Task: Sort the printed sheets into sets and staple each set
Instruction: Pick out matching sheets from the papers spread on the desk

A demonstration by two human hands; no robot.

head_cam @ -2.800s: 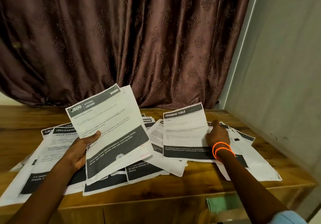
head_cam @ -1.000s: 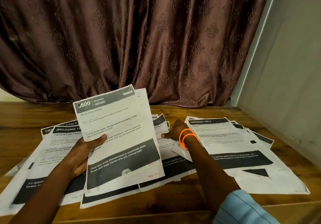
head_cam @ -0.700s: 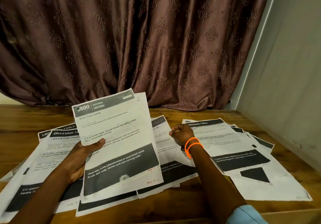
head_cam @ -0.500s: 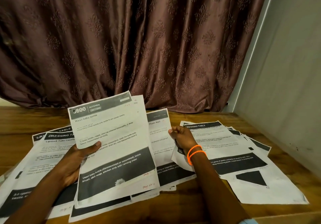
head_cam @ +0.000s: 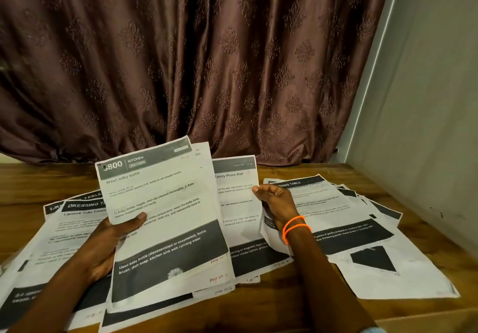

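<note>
Wooden table (head_cam: 297,304) strewn with printed sheets (head_cam: 362,231), backed by a patterned brown curtain (head_cam: 207,61), grey wall (head_cam: 426,100) at right. Left hand (head_cam: 108,242) gripping a lifted "Wash baby bottle" set (head_cam: 165,219), thumb over its front. Right hand (head_cam: 276,203), orange bracelets (head_cam: 296,226) on wrist, pinching the edge of the raised "Family Photo Wall" sheet (head_cam: 236,200).

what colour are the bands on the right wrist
Bright orange bands, clearest in the head view.
</note>
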